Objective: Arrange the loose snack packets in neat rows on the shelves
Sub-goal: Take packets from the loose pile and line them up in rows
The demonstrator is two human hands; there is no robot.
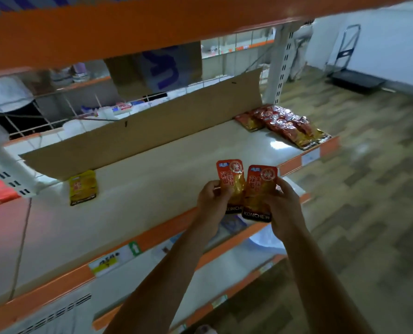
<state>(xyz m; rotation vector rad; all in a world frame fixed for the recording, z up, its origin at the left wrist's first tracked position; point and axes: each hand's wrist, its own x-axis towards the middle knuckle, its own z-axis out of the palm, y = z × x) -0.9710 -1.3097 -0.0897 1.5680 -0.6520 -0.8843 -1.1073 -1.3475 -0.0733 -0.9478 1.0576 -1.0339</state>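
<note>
Our left hand (210, 200) pinches the left packet (230, 180), right hand (283, 208) the right packet (261, 189): glossy red foil rectangles over the smooth shelf (152, 182).

1. Both bare forearms reach forward, with the hands close together.
2. Left hand (210, 200) grips the left packet (230, 175), fingers curled at its edge.
3. Right hand (283, 207) grips the right packet (261, 186) likewise.
</note>
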